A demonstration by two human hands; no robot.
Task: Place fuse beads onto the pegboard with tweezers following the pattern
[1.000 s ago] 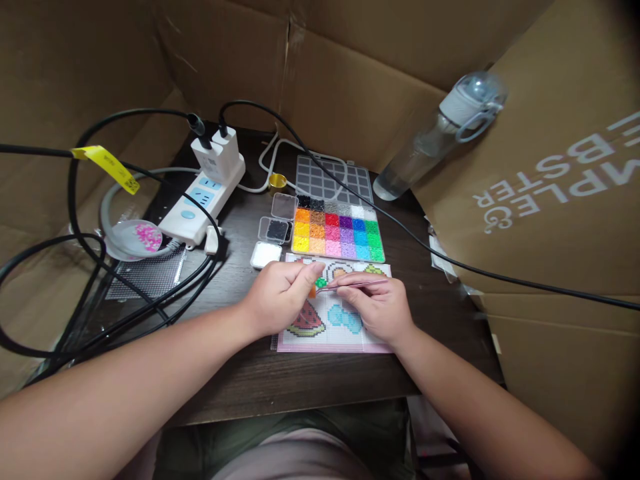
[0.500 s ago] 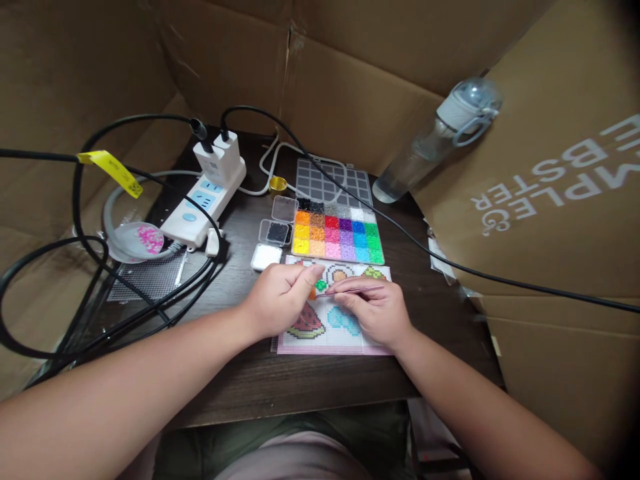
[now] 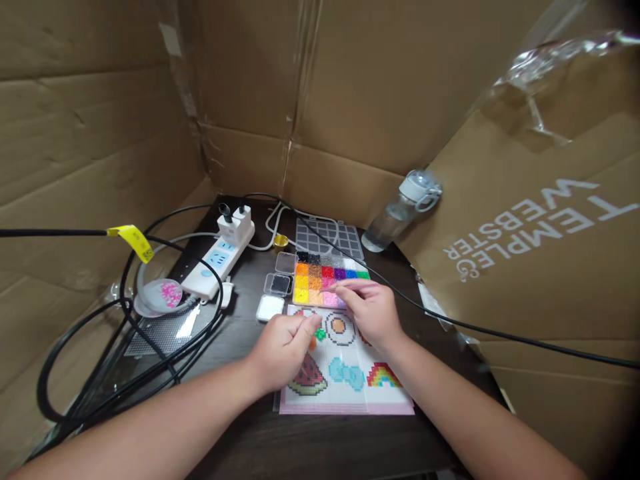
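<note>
My left hand [image 3: 286,348] is closed in a pinch around a small orange and green bead piece [image 3: 321,334], over the left part of the pattern sheet [image 3: 350,393]. Pixel pictures of a watermelon, an egg, a blue bow and a rainbow show on the sheet. Pink tweezers [image 3: 361,283] are in my right hand [image 3: 374,313], their tips pointing left over the orange and pink compartments of the bead box [image 3: 301,295]. Whether the tips hold a bead is too small to tell.
Small cases of black beads [image 3: 279,285] and white beads [image 3: 271,309] stand left of the box. Behind are a grey lid [image 3: 325,237] and a bottle [image 3: 400,213]. A power strip [image 3: 210,267], looped cables and a pink-bead dish [image 3: 167,295] lie left; a black cable crosses right.
My right hand has moved away from the bead piece, up and forward over the bead box with the tweezers. My left hand still holds the piece. The head view has tilted upward.
</note>
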